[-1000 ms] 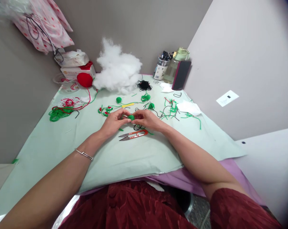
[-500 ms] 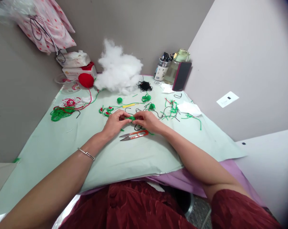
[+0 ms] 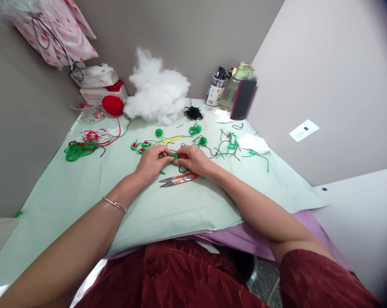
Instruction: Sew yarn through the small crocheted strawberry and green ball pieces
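Note:
Between my fingertips is a small green yarn piece (image 3: 173,157), pinched from both sides. My left hand (image 3: 152,161) grips its left end, and my right hand (image 3: 193,160) holds the right end; the fingers cover much of it. Just below lie orange-handled thread snips (image 3: 178,179), blades pointing left. A yellow crochet hook (image 3: 171,140) rests behind my hands. Green pieces with red and white parts (image 3: 141,146) are beside my left hand. Behind my right hand sits a green piece (image 3: 202,141) among loose black strands.
White stuffing (image 3: 159,92) is heaped at the back, near a black yarn tangle (image 3: 193,113). Red yarn (image 3: 113,105) and green yarn (image 3: 79,151) lie left. A phone (image 3: 243,100) leans on a bottle (image 3: 230,92) at the back right; green scraps (image 3: 231,143) lie right.
The whole view has shifted slightly, so things appear a little further left and up. Both hands keep their pinch on the green piece, with only a slight change in its angle.

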Tool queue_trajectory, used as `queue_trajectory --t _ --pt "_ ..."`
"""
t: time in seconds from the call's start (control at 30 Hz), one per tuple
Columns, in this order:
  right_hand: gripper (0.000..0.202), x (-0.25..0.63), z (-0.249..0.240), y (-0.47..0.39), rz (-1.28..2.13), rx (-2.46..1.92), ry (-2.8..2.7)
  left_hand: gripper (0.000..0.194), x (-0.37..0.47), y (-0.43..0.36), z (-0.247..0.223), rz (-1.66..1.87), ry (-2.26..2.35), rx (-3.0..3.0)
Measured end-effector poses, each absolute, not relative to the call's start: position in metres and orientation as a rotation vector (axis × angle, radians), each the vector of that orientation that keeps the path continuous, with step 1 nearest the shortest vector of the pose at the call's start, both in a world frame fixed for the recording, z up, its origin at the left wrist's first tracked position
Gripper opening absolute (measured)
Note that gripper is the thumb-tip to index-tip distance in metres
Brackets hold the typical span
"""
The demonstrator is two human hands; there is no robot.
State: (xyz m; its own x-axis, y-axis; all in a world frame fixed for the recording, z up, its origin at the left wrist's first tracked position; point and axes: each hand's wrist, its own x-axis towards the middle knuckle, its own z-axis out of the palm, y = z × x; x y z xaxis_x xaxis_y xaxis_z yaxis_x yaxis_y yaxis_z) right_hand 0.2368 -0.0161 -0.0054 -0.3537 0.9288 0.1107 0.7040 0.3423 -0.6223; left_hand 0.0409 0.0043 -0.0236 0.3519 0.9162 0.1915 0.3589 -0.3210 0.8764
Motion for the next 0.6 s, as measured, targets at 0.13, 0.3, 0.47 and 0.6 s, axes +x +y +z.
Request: queue_trajectory --t 0.13,0.3,0.47,0.6 --pt "0.010 0.233 -0.007 -0.016 0.645 -1.460 -2.131 0.020 0.036 0.004 -0.023 0.820 1.117 1.877" --pt "0.027 0.239 0.001 -0.017 0.942 -1.358 -1.916 0.034 0.034 -0.003 -0.016 0.818 0.957 1.796" --pt "0.040 0.247 0.016 -0.019 1.165 -1.210 -1.817 0.044 0.037 -0.008 -0.011 0.850 0.909 1.644" --pt "0.034 0.244 0.014 -0.018 1.208 -1.141 -1.545 0.038 0.042 -0.010 -0.008 0.915 0.862 1.521"
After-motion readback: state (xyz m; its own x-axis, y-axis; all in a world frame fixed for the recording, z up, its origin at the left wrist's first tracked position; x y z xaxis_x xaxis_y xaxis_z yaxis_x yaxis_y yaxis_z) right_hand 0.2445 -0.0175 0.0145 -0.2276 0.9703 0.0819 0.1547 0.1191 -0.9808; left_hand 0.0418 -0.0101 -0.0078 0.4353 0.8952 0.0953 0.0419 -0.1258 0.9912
